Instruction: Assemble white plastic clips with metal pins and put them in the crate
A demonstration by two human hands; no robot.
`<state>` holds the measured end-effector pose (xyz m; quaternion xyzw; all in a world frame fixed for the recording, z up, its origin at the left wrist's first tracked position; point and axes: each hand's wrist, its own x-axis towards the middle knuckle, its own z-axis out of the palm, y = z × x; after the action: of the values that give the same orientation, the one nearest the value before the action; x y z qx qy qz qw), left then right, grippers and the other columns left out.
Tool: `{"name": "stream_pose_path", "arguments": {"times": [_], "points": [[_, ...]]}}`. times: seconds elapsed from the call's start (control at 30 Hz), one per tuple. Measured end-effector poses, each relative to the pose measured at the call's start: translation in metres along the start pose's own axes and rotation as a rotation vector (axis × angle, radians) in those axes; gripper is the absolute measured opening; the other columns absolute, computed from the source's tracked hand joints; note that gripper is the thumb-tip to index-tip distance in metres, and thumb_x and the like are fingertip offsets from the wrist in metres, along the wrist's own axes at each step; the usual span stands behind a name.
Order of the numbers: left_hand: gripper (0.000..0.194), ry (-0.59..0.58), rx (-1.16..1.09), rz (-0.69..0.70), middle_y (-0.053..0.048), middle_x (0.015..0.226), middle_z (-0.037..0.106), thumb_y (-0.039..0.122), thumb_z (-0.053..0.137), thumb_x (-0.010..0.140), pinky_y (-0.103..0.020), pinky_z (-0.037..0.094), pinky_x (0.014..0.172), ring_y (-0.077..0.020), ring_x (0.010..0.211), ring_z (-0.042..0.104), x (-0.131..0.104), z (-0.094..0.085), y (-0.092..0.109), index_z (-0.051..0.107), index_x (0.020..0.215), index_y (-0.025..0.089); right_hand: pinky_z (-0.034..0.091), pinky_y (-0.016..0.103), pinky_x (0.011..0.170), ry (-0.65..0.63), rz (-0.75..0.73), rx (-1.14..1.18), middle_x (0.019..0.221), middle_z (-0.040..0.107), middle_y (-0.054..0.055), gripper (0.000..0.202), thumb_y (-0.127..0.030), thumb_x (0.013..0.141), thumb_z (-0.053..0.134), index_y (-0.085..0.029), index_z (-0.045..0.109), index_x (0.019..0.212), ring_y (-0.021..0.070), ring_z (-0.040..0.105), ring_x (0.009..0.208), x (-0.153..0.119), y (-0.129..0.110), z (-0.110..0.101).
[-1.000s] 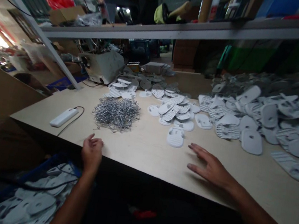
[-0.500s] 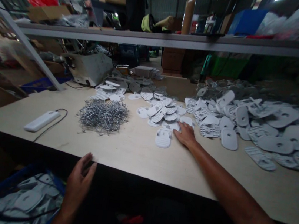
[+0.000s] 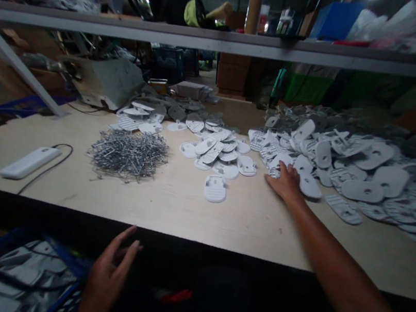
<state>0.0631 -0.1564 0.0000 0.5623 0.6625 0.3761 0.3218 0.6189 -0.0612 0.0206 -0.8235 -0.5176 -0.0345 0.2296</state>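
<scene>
My right hand [image 3: 286, 182] reaches across the table with its fingers spread, touching white plastic plates at the left edge of a big heap [image 3: 367, 190]. Whether its fingertips grip a plate cannot be made out. My left hand [image 3: 109, 274] hangs in front of the table's near edge, thumb and fingers apart, holding nothing. Between the two hands, farther in, one rounded white plate [image 3: 214, 192] with a small metal fitting at its top lies alone. Behind it is a smaller pile of similar plates [image 3: 214, 152]. A tangled mound of thin metal pins [image 3: 130, 155] lies left of that pile.
A white power bank [image 3: 31, 163] with a black cable lies on the table [image 3: 168, 212] at left. Below, a blue crate [image 3: 70, 266] holds more white pieces. A shelf [image 3: 201, 42] spans the back, bearing a brown bottle [image 3: 254, 6]. A grey machine [image 3: 105, 81] stands back left.
My right hand has moved right, from the smaller pile to the edge of the big heap. My left hand stays near the table edge, its fingers a little wider apart. The view has shifted.
</scene>
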Motion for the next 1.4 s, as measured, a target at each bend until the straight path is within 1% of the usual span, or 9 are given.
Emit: {"name": "stream_pose_path", "arguments": {"times": [0.13,0.3,0.5,0.7,0.93,1.07,1.17,1.3,1.4], "points": [[0.073,-0.129,-0.020,-0.065,-0.011,0.122,0.080,0.070,0.066,0.087,-0.049,0.064,0.095,-0.0361,0.114,0.077,-0.012,0.006,0.009,0.061,0.145,0.025,0.038,0.059,0.119,-0.066,-0.146,0.034,0.147,0.059,0.022,0.075,-0.049,0.084,0.073,-0.013,0.058,0.148,0.0433,0.053,0.136,-0.019,-0.006,0.007],[0.072,-0.248,-0.046,-0.114,-0.012,0.123,0.079,0.067,0.065,0.091,-0.051,0.058,0.105,-0.0349,0.119,0.075,-0.032,0.014,0.027,0.058,0.147,0.024,0.046,0.044,0.117,-0.109,-0.284,0.123,0.144,0.065,0.015,0.073,-0.044,0.084,0.072,-0.015,0.059,0.150,0.0331,0.060,0.132,-0.047,-0.030,0.009],[0.063,-0.375,-0.101,-0.135,-0.011,0.133,0.075,0.061,0.067,0.094,-0.042,0.059,0.099,-0.0299,0.114,0.075,-0.059,0.017,0.035,0.062,0.144,0.024,0.052,0.050,0.110,-0.065,-0.331,0.171,0.138,0.070,0.014,0.068,-0.045,0.086,0.070,-0.017,0.063,0.148,0.0358,0.067,0.124,-0.064,-0.029,0.000],[0.057,-0.475,-0.056,-0.127,-0.010,0.134,0.075,0.058,0.065,0.096,-0.041,0.057,0.097,-0.0304,0.117,0.072,-0.071,0.015,0.031,0.065,0.142,0.024,0.052,0.056,0.110,-0.097,-0.387,0.067,0.138,0.069,0.018,0.062,-0.045,0.085,0.074,-0.013,0.071,0.138,0.0398,0.065,0.126,-0.044,-0.031,-0.009],[0.053,-0.577,-0.031,-0.090,-0.009,0.133,0.075,0.058,0.063,0.097,-0.042,0.056,0.099,-0.0312,0.120,0.070,-0.076,0.021,0.043,0.067,0.139,0.025,0.056,0.048,0.100,-0.102,-0.340,0.102,0.124,0.076,0.017,0.045,-0.037,0.089,0.071,-0.013,0.077,0.127,0.0364,0.072,0.113,-0.019,-0.080,-0.008],[0.052,-0.591,-0.048,-0.089,-0.008,0.135,0.074,0.058,0.060,0.099,-0.043,0.054,0.103,-0.0304,0.121,0.070,-0.079,0.016,0.045,0.066,0.141,0.027,0.057,0.042,0.086,-0.206,-0.415,0.165,0.108,0.080,0.012,0.038,-0.040,0.090,0.073,-0.017,0.079,0.120,0.0300,0.075,0.094,-0.032,-0.111,-0.001],[0.051,-0.604,-0.051,-0.106,-0.007,0.132,0.075,0.058,0.060,0.100,-0.045,0.053,0.106,-0.0300,0.119,0.070,-0.083,0.013,0.043,0.066,0.140,0.028,0.055,0.039,0.082,-0.280,-0.468,0.180,0.104,0.080,0.010,0.034,-0.039,0.089,0.076,-0.019,0.080,0.116,0.0284,0.074,0.091,-0.051,-0.130,0.008],[0.048,-0.663,-0.101,-0.120,-0.007,0.137,0.073,0.056,0.062,0.100,-0.044,0.052,0.109,-0.0297,0.125,0.068,-0.086,0.017,0.045,0.068,0.137,0.028,0.054,0.039,0.082,-0.229,-0.428,0.179,0.101,0.080,0.011,0.030,-0.033,0.090,0.074,-0.019,0.080,0.115,0.0284,0.072,0.091,-0.063,-0.150,0.022],[0.048,-0.700,-0.217,-0.149,-0.008,0.137,0.073,0.056,0.064,0.098,-0.042,0.053,0.108,-0.0285,0.123,0.069,-0.082,0.024,0.050,0.070,0.135,0.027,0.053,0.039,0.082,-0.207,-0.383,0.203,0.096,0.079,0.011,0.020,-0.026,0.087,0.072,-0.018,0.080,0.103,0.0274,0.071,0.089,-0.062,-0.161,0.027]]}}
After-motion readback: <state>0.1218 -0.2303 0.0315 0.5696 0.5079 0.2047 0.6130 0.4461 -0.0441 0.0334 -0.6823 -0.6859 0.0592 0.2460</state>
